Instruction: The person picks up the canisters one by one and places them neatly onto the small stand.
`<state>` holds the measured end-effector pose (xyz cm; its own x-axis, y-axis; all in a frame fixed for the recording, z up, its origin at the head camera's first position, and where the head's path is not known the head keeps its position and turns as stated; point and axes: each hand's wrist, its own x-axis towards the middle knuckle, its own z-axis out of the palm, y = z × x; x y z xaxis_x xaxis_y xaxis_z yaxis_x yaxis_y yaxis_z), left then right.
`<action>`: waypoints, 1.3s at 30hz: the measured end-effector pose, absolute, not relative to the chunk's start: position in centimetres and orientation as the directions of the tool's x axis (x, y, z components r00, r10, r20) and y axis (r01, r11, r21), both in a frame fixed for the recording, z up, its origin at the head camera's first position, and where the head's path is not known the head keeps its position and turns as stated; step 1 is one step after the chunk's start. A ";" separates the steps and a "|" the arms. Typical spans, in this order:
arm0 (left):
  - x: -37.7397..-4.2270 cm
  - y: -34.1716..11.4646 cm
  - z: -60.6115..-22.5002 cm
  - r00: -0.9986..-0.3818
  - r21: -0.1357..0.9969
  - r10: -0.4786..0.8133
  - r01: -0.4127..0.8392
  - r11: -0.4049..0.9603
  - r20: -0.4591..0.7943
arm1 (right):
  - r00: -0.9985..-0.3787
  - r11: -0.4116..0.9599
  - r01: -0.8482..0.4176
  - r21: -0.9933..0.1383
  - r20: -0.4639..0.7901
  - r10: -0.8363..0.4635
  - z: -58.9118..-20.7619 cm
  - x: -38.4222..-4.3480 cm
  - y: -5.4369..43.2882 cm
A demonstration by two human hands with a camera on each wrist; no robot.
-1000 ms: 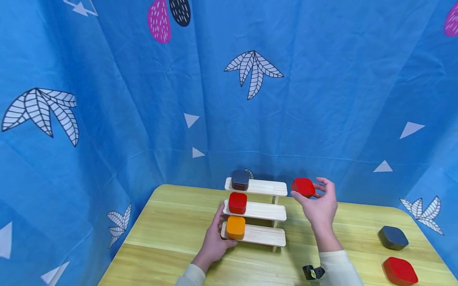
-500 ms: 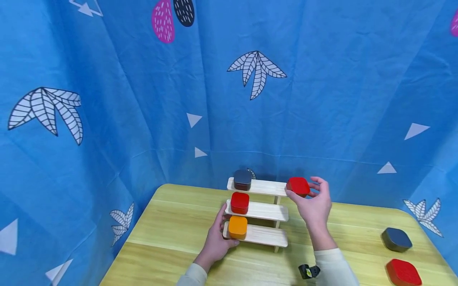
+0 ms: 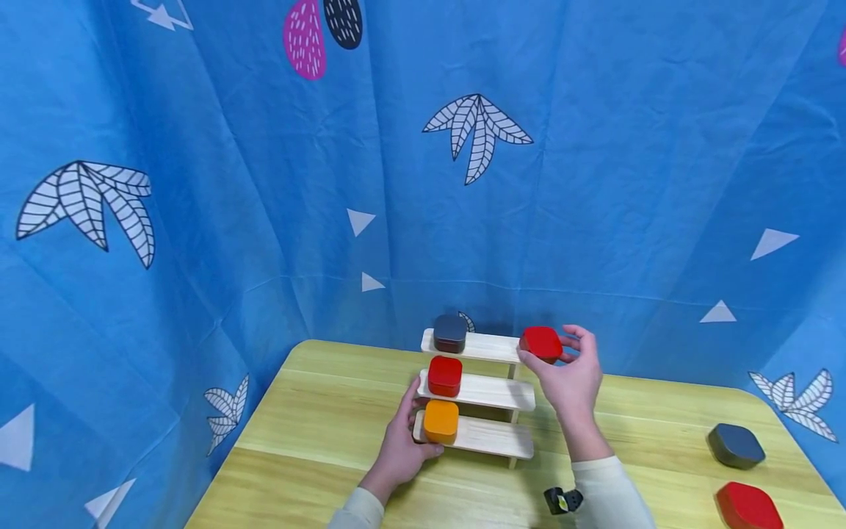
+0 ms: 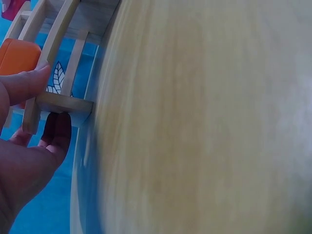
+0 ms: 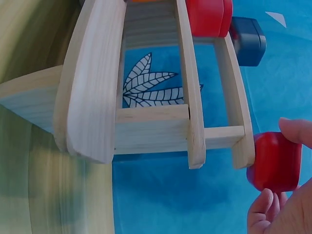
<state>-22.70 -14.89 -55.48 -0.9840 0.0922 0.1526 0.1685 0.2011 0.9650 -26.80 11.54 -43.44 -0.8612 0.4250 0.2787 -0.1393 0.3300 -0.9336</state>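
My left hand [image 3: 399,446] holds the left end of a three-step wooden display stand [image 3: 492,436]; in the left wrist view the thumb lies on a board, the fingers under the stand's end. My right hand [image 3: 573,373] pinches a red rounded-square box [image 3: 542,344] between thumb and fingers, at the right end of the top step. In the right wrist view this box [image 5: 278,162] is right at the end of that board. Along the left end of the steps sit a dark grey box [image 3: 449,333] on top, another red box [image 3: 445,375] in the middle and an orange box [image 3: 440,421] lowest.
On the right of the wooden table [image 3: 317,411] lie a loose dark grey box [image 3: 736,446] and a loose red box [image 3: 749,505]. A small black strapped device [image 3: 562,501] is beside the right sleeve. A patterned blue curtain [image 3: 595,184] hangs behind the table.
My right hand has moved left with the red box, from beside the stand to over the top step's right end. My left hand keeps its grip on the stand.
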 end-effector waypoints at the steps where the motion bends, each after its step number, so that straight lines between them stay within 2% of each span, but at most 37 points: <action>1: -22.7 -14.9 -55.5 -0.984 0.964 0.090 0.169 0.204 0.153 | -0.862 0.331 -0.139 -0.933 0.278 0.423 -43.4 -26.8 11.5; 15: -22.5 -14.8 -55.5 -0.980 0.964 0.107 0.186 0.189 0.168 | -0.873 0.360 -0.123 -0.925 0.273 0.405 -43.7 -27.2 10.1; 39: -22.9 -15.1 -55.8 -0.984 0.967 0.092 0.166 0.193 0.151 | -0.845 0.417 -0.191 -0.889 0.365 0.390 -44.1 -28.2 8.1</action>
